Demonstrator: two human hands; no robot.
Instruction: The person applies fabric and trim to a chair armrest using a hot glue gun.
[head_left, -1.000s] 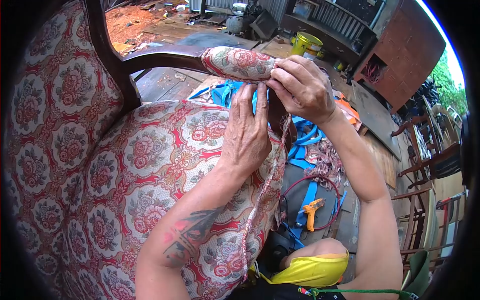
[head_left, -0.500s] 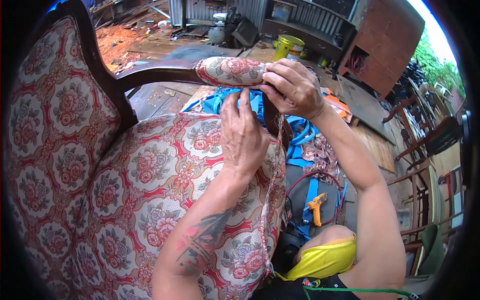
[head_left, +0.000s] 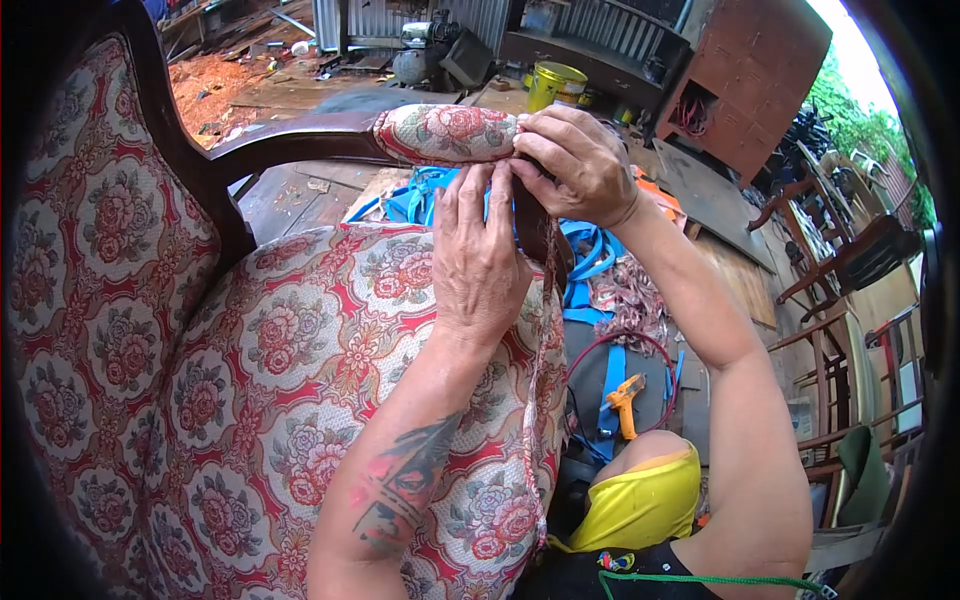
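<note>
A chair with floral upholstery point(head_left: 290, 340) fills the left and middle of the view, with a dark wooden armrest point(head_left: 290, 132) bearing a padded floral piece point(head_left: 450, 134). My left hand point(head_left: 480, 250) has its fingertips at the pad's lower edge, near its front end. My right hand point(head_left: 580, 165) pinches at the front end of the pad; what lies between the fingertips is too small to name. From there a braided trim strip point(head_left: 540, 390) hangs down over the front of the seat.
An orange glue gun point(head_left: 626, 402) lies on the right beside a red hose loop. Blue straps point(head_left: 590, 262) and fabric scraps point(head_left: 632, 295) lie beyond the chair front. Farther back are a yellow bucket point(head_left: 556, 84), a compressor point(head_left: 418, 62) and wooden chair frames point(head_left: 850, 270).
The view has shifted slightly, moving the chair left and up in the picture. My left hand's fingers have spread along the pad's lower edge; my right hand stays at its front end.
</note>
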